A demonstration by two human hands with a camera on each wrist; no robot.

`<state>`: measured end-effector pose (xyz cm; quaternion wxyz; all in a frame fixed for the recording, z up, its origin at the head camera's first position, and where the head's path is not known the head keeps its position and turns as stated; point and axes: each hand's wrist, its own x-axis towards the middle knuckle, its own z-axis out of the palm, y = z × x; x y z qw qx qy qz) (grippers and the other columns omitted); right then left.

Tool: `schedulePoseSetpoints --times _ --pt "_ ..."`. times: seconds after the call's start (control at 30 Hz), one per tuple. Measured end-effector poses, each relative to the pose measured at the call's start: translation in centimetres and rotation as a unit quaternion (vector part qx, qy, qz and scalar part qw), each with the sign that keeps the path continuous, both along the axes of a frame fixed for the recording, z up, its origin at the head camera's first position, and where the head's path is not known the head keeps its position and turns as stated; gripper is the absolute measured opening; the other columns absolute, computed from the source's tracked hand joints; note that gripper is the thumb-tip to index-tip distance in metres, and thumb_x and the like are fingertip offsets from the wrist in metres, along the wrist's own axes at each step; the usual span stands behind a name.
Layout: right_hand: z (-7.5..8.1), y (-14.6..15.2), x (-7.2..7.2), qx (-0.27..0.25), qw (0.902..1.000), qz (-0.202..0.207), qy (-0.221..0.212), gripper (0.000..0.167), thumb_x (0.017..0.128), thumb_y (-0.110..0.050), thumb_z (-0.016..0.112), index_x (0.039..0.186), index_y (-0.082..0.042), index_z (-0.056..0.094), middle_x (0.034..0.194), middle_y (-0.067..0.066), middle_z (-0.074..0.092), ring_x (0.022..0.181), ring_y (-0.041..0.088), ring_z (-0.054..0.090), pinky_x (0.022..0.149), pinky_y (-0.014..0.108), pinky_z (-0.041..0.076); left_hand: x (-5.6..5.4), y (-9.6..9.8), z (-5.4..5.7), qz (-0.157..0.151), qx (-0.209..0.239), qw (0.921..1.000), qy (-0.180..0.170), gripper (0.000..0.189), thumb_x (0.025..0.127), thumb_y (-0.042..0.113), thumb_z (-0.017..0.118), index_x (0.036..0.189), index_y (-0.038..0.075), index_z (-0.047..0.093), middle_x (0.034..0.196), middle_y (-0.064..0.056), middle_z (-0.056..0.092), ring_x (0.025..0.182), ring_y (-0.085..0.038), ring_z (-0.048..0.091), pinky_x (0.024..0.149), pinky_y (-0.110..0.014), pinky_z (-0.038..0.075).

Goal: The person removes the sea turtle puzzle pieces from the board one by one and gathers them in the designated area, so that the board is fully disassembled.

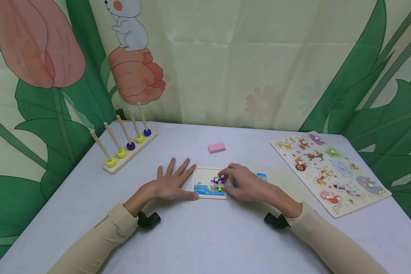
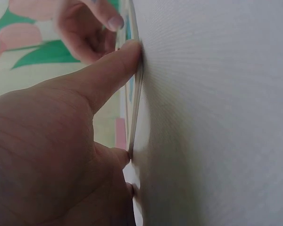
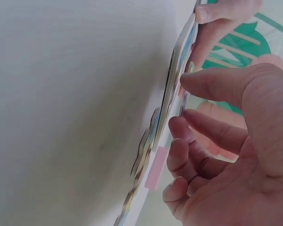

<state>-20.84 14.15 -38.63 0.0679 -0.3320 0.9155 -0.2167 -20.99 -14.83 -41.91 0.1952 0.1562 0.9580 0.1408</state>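
Observation:
A small jigsaw puzzle tray (image 1: 203, 173) with a pale wooden border lies in the middle of the table. Blue and green pieces (image 1: 205, 190) fill its lower part. My left hand (image 1: 171, 185) is spread flat at the tray's left side, its thumb touching the lower left border and another fingertip near the upper left corner. Over the tray's right side, my right hand (image 1: 248, 185) pinches a colourful jigsaw piece (image 1: 219, 184) between thumb and index finger. In the right wrist view the piece (image 3: 183, 102) appears edge-on, so its picture is hidden.
More blue puzzle pieces (image 1: 262, 177) lie beyond the right hand, partly covered by it. A pink block (image 1: 216, 147) rests behind the tray. At the left stands a peg rack (image 1: 128, 156) with yellow and blue beads; at the right lies an animal puzzle board (image 1: 306, 179).

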Motion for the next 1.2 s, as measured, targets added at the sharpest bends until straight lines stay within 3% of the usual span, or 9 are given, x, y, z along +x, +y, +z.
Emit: schedulePoseSetpoints --times 0.2,0.37,0.67,1.2 --pt "0.0 1.7 0.4 -0.002 0.9997 -0.022 -0.008 0.039 0.096 -0.019 0.075 0.134 -0.009 0.07 0.113 -0.001 0.067 0.102 0.016 0.059 0.091 0.035 0.053 0.2 0.0 0.2 -0.001 0.008 1.0 -0.002 0.111 0.087 0.081 0.061 0.171 0.037 0.004 0.179 0.007 -0.017 0.163 -0.042 -0.028 0.121 -0.08 -0.015" --pt "-0.2 3.2 0.5 0.001 0.9996 -0.029 -0.003 0.038 0.096 -0.019 0.076 0.132 -0.009 0.071 0.112 -0.001 0.067 0.098 0.015 0.058 0.085 0.031 0.051 0.4 -0.1 0.4 -0.002 0.014 0.9999 0.004 0.11 0.088 0.081 0.062 0.171 0.036 0.005 0.18 0.006 -0.016 0.163 -0.042 -0.027 0.121 -0.08 -0.015" --pt "-0.4 5.5 1.1 0.001 0.9991 -0.041 0.015 0.035 0.095 -0.017 0.077 0.128 -0.009 0.072 0.111 -0.001 0.066 0.105 0.017 0.061 0.097 0.043 0.055 0.5 0.0 0.5 -0.002 0.023 0.9997 0.003 0.111 0.087 0.08 0.063 0.171 0.034 0.006 0.18 0.004 -0.014 0.163 -0.043 -0.027 0.12 -0.08 -0.015" --pt "-0.5 8.4 1.7 0.009 0.998 -0.062 0.009 0.037 0.096 -0.019 0.077 0.132 -0.012 0.072 0.107 -0.004 0.063 0.098 0.013 0.056 0.086 0.032 0.051 0.6 0.0 0.4 -0.002 0.016 0.9998 0.008 0.11 0.087 0.081 0.061 0.171 0.037 0.005 0.18 0.007 -0.015 0.163 -0.041 -0.027 0.121 -0.08 -0.015"
